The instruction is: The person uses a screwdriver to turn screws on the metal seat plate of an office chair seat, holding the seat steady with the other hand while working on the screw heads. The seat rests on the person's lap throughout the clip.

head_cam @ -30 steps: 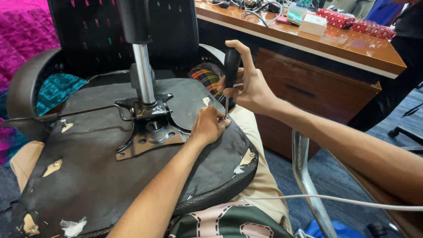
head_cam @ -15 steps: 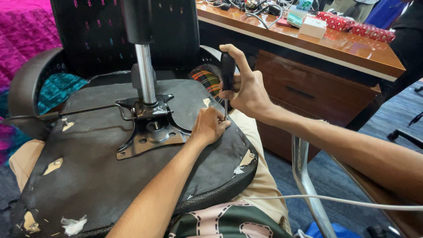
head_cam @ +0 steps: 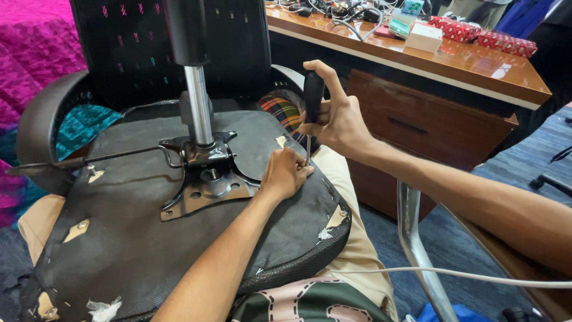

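Note:
An office chair lies upside down across my lap, its black fabric seat underside (head_cam: pixel 137 250) facing up. A metal mounting plate (head_cam: pixel 205 191) and a shiny gas cylinder (head_cam: pixel 198 107) rise from its middle. My right hand (head_cam: pixel 336 122) grips the black handle of a screwdriver (head_cam: pixel 312 98), held upright with its tip down at the seat's right edge. My left hand (head_cam: pixel 286 173) rests on the seat with fingers pinched around the screwdriver's tip. What lies under the tip is hidden by my fingers.
A wooden desk (head_cam: pixel 471 65) with drawers stands to the right, with boxes and cables on top. A chrome chair frame (head_cam: pixel 414 238) and a white cable (head_cam: pixel 453 274) run by my right arm. Pink fabric (head_cam: pixel 36 42) lies at the far left.
My right hand with the screwdriver has shifted slightly and stands more upright. My left hand stays pinched at the tip on the seat edge.

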